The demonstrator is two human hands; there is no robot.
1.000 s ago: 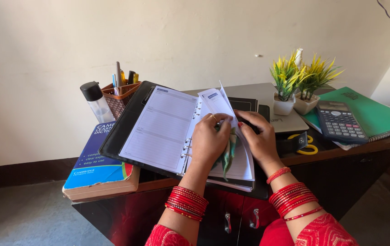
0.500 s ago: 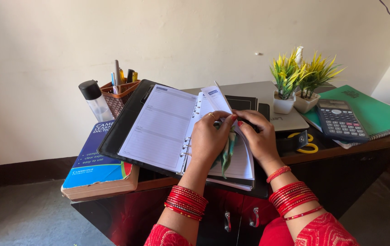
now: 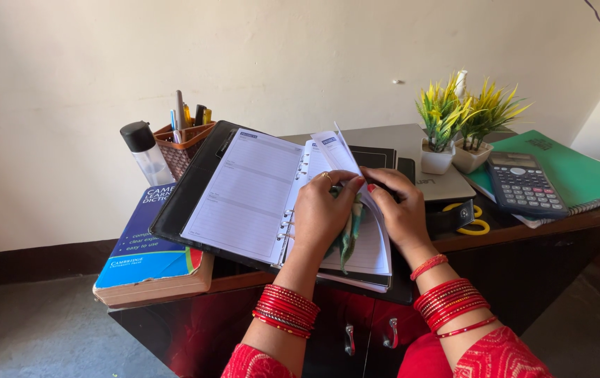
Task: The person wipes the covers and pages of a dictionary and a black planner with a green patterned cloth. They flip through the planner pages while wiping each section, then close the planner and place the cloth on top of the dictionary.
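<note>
Since a second ago, the lifted pages (image 3: 338,150) are being tipped further over. On the left, a blue book (image 3: 147,245) is overhanging the desk (image 3: 566,217). The open planner (image 3: 251,192) is being pressed by the left hand (image 3: 322,217), which is grasping a green cloth (image 3: 350,234). The right hand (image 3: 401,210) is pinching the pages; thin paper could be creased or torn.

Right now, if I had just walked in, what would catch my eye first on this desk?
Probably the open ring-bound planner in the middle of the desk, with the left hand and right hand pressed together on its right-hand pages around a green cloth. Stacks of red bangles ring both wrists. To the right, two small potted plants stand behind a dark calculator lying on a green notebook.
</note>
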